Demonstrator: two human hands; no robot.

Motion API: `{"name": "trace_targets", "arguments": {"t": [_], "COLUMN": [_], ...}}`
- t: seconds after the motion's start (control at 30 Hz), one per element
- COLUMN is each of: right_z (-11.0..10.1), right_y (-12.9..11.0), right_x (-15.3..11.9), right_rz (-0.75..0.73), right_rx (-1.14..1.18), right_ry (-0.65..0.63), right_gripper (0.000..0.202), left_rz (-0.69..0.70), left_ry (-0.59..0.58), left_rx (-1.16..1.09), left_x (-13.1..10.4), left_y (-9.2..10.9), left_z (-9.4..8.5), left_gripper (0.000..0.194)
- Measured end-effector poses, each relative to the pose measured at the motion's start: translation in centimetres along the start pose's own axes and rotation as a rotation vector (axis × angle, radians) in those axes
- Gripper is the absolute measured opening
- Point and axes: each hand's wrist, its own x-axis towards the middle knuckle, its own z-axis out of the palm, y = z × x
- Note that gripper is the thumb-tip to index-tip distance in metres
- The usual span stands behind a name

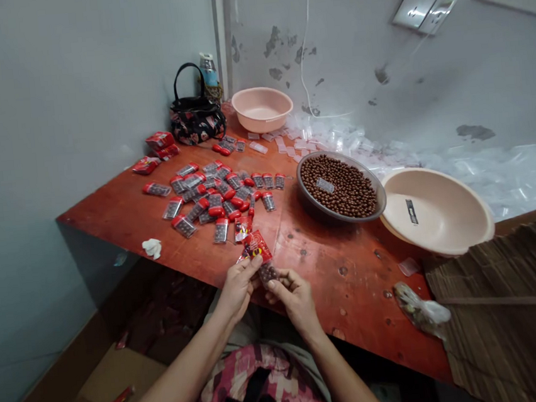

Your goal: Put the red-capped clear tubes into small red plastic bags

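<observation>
Fingers partly hide the clear pack of brown balls [268, 273]; the right hand [294, 294] pinches it; the left hand [241, 286], angled inward, grips a red sachet [258, 246].

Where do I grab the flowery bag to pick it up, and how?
Probably best by the top of its black handle, reaching down from above and from the front of the flowery bag. The handle stands up in an open loop, so fingers should fit under it. The bottle is close on the right, so mind that side.
</observation>
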Motion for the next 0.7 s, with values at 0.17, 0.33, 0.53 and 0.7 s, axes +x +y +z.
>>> {"name": "trace_targets", "arguments": {"t": [0.17,0.33,0.53,0.7], "right_z": [0.1,0.2,0.4,0.2], "right_y": [-0.1,0.0,0.5,0.4], "right_x": [-0.7,-0.7,0.0,0.9], "right_rz": [-0.106,-0.066,0.03,-0.006], "right_rx": [-0.197,-0.104,0.146,0.122], "right_ry": [0.024,0.008,-0.002,0.042], "right_gripper": [0.022,0.022,0.021,0.024], "left_rz": [-0.032,-0.07,-0.108,-0.066], "left_ry": [0.067,0.02,-0.066,-0.024], "left_rx": [0.008,0.04,0.085,0.162], "left_x": [0.2,0.2,0.0,-0.3], "left_y": [0.1,0.4,0.0,-0.7], "left_z": [0.1,0.2,-0.1,-0.1], "left_gripper": [0.019,0.022,0.022,0.02]}}
